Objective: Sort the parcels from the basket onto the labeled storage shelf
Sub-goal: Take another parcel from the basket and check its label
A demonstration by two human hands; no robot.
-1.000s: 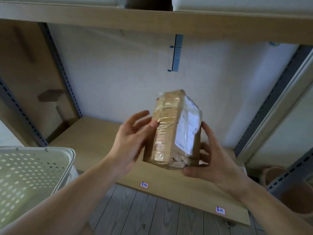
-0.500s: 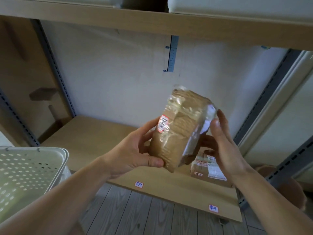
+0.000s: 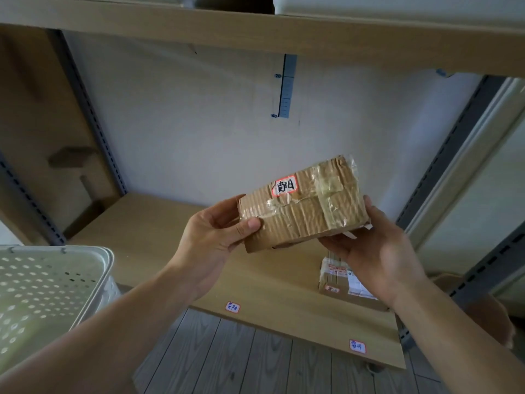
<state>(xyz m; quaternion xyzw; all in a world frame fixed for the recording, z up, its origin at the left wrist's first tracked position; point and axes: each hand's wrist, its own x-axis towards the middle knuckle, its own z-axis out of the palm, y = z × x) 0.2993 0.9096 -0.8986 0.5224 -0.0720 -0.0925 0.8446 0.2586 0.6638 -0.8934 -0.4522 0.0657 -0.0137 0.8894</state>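
Taped brown cardboard parcel had turned red-bordered sticker up, left hand gripping its left end, right hand cupping the right end from beneath, above the wooden shelf board.

White wall behind the rack carries a grey vertical ruler strip at 12 o'clock, marked 70 near its upper part and 60 at its lower end. Grey wood-plank floor fills the 6 o'clock region. At 9 o'clock a brown cardboard panel with a small block-shaped protrusion stands upright; pale door or window frame at 3 o'clock.
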